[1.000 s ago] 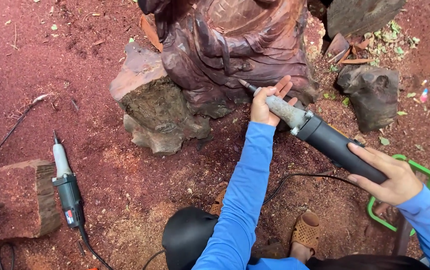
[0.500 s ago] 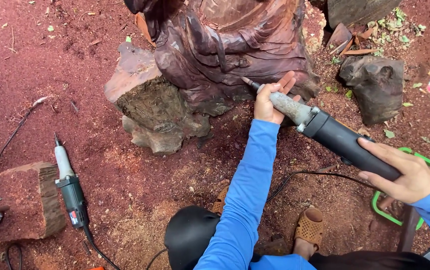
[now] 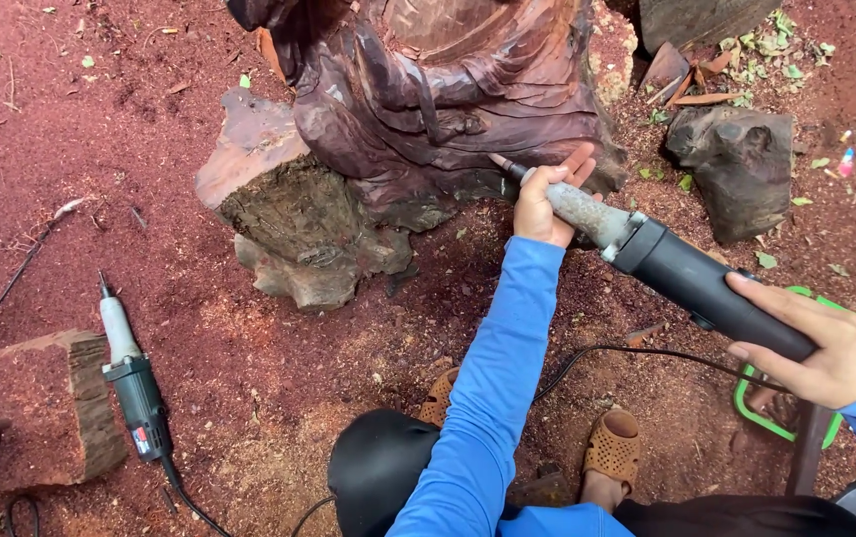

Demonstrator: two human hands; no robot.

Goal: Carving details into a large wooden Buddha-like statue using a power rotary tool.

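Gripping the grey neck of a long grinder [image 3: 666, 261], the left hand [image 3: 545, 202] is closed around it close to the tip, which is pressed against the lower edge of a dark wooden carving [image 3: 448, 99]. The black rear body of the same tool is clasped by the right hand [image 3: 818, 343]. The carving is set on a rough stump [image 3: 288, 214] on red sawdust-covered ground [image 3: 99, 119]. A second grinder [image 3: 134, 383] is laid well to the left, beside a wood block [image 3: 35, 413]. A green stool [image 3: 776, 408] is seen beneath the right hand.
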